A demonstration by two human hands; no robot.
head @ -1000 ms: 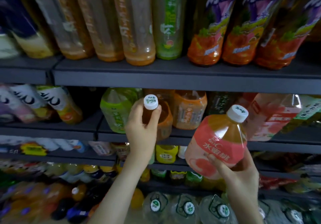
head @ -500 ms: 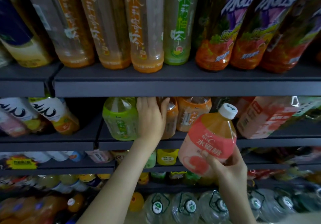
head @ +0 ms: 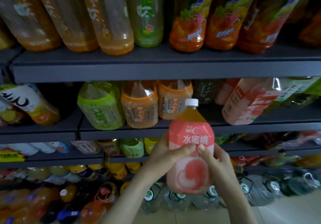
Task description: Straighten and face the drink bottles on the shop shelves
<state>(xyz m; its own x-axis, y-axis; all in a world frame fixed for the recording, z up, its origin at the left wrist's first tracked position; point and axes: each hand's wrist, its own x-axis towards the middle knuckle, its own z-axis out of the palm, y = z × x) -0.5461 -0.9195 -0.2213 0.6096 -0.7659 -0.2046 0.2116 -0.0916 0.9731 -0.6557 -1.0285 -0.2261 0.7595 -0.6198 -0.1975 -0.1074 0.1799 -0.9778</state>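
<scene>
Peach bottle (head: 190, 133) upright, long axis vertical, cap (head: 191, 102) on top.

Bare left hand (head: 165, 153) and right hand (head: 218, 162) on bare, slender forearms

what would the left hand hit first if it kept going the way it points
The pink peach bottle, which the left hand grips together with the right hand. Past the bottle, the line seems to lead up toward the middle shelf, but depth is unclear.
</scene>
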